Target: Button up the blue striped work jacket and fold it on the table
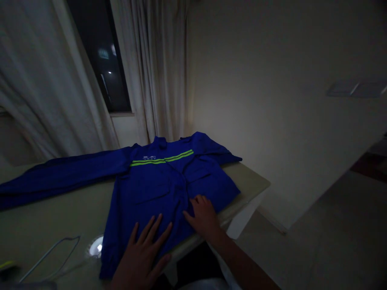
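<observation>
Two bare hands on one blue jacket (151, 185); clock centred on it. Jacket lies front up on the table (78, 209), collar (159, 142) at 12, hem side toward the wearer at 5–7. One sleeve (63, 173) runs out toward 9, past frame edge. The other sleeve (216, 151) sits at 2, bunched or foreshortened, can't tell which. Yellow-green stripes (148, 162) cross the chest.

Left hand (140, 253) at 7: fingers spread, palm down on the lower front, gripping nothing that I can see. Right hand (204, 215) at 4: fingers bent, on the lower front by the placket (183, 177). Pinching cloth or just resting on it: can't tell.

My read on the step: flattening and squaring the front panels; creases remain around the placket. Next move calls for light, even pressure outward, without dragging the hem over the near edge. Any lift would need fingertips under an edge first.

Thin cable (45, 256) at 8, apart from the jacket. Dim light, so fine folds are unclear.
</observation>
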